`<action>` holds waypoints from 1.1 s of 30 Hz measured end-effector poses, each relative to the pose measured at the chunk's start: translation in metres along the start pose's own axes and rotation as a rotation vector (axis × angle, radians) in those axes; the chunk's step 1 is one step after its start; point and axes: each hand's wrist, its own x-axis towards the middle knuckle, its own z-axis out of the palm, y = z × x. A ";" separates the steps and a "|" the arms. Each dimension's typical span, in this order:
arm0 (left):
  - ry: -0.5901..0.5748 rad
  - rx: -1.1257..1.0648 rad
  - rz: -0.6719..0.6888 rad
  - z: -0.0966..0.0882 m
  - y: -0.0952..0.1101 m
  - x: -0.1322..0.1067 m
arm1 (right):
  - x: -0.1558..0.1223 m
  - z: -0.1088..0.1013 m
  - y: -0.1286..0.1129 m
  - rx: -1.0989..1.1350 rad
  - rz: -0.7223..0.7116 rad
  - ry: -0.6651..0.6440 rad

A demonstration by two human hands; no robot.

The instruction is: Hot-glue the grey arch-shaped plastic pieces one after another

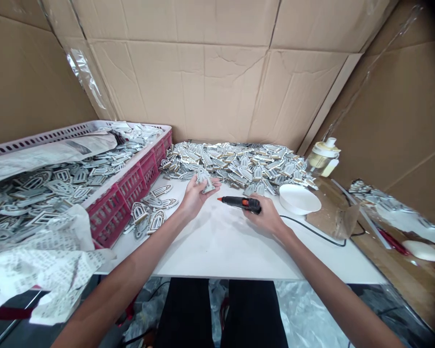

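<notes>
My left hand (195,197) holds a small grey arch-shaped piece (205,179) up above the white table, fingers under and around it. In my right hand (264,212) is a black glue gun (238,203) with an orange tip. The tip points left toward the piece, with a gap between them. Behind both hands lies a broad heap of similar arch-shaped pieces (246,164). A smaller group of pieces with printed faces (155,221) rests on the table left of my left hand.
A pink plastic crate (108,212) full of pieces and newspaper (58,251) stands at the left. On the right are a white bowl (299,200), a clear plastic bottle (323,155) and a black cord (311,229). Cardboard walls (217,87) enclose the table (210,261).
</notes>
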 end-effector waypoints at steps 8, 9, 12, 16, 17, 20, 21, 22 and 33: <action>-0.025 0.104 -0.033 -0.003 -0.012 0.003 | -0.005 0.001 -0.005 0.185 -0.137 0.082; -0.031 0.113 -0.049 -0.002 -0.014 0.003 | -0.005 0.001 -0.005 0.174 -0.126 0.104; -0.060 0.131 -0.076 -0.001 -0.017 0.001 | -0.005 0.001 -0.004 0.138 -0.107 0.134; -0.110 0.147 -0.081 -0.001 -0.018 -0.002 | -0.005 0.002 -0.004 0.094 -0.094 0.124; -0.125 0.150 -0.077 -0.001 -0.018 -0.002 | -0.005 0.002 -0.004 0.081 -0.086 0.119; -0.163 0.160 -0.058 -0.003 -0.020 -0.003 | -0.005 0.002 -0.005 0.051 -0.072 0.105; -0.173 0.162 -0.053 -0.003 -0.021 -0.003 | -0.005 0.002 -0.005 0.045 -0.072 0.102; -0.180 0.164 -0.050 -0.003 -0.021 -0.003 | -0.005 0.003 -0.005 0.040 -0.070 0.100; -0.183 0.200 -0.047 -0.002 -0.022 -0.004 | -0.003 0.003 -0.006 0.045 -0.032 0.067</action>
